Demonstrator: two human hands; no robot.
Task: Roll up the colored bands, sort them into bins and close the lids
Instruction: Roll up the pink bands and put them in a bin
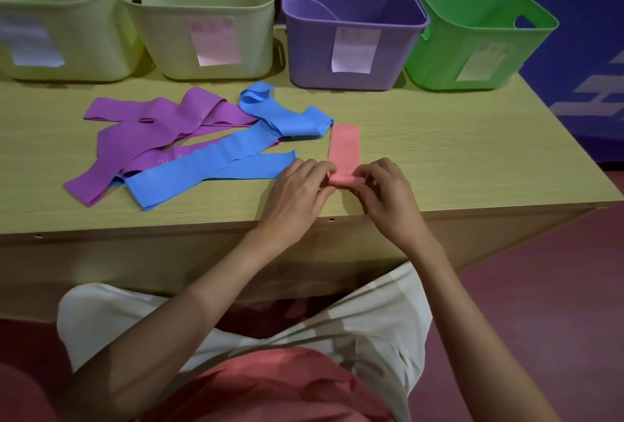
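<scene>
Pinching the rolled near end of the pink band (343,151) at centre right of the frame, the left hand (297,192) and right hand (385,193) (both clamped on it) should probably roll evenly away, keeping edges aligned.

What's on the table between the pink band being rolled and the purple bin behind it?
Head view: bare wooden tabletop separates the flat pink elastic band from the purple plastic bin; only the blue band's fold sits just left.
</scene>
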